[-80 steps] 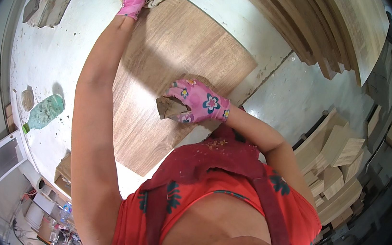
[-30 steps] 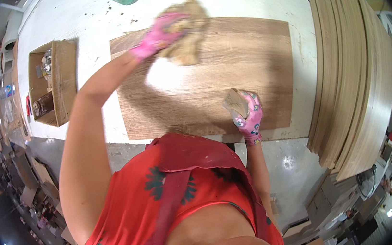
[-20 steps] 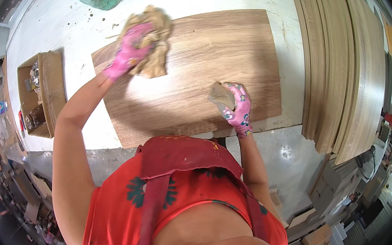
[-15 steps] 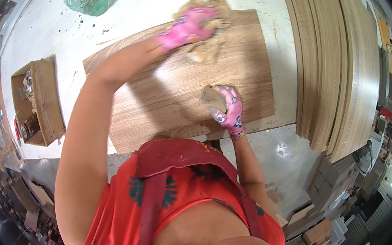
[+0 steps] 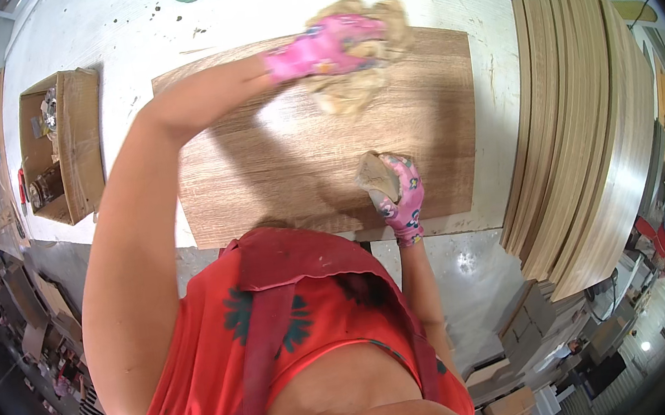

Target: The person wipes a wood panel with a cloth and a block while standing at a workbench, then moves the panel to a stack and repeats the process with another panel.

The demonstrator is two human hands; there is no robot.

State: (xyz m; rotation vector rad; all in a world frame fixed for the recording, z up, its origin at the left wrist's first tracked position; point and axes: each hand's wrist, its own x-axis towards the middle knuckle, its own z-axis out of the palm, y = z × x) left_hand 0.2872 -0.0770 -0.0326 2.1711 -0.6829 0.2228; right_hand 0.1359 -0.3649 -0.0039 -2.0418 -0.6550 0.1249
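At the upper centre of the frame, a pink-gloved left hand [image 5: 334, 43] clutches a crumpled tan cloth [image 5: 351, 95], whose loose folds could snag the far edge of the rectangular brown wood-grain panel [image 5: 426, 127] and shift it. The cloth spills beyond and below those fingers; just right of centre, the flower-gloved right hand [image 5: 403, 193] curls its fingers around a small grey-tan block [image 5: 374, 171] over the panel.

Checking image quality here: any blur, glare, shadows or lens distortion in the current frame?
Head view: the left hand and the cloth are blurred, the right hand sharper; head view: glare whitens a patch of the wood-grain board, and shadows cross it; head view: fisheye bends the board's edges and the stacked panels, and the corners go black.
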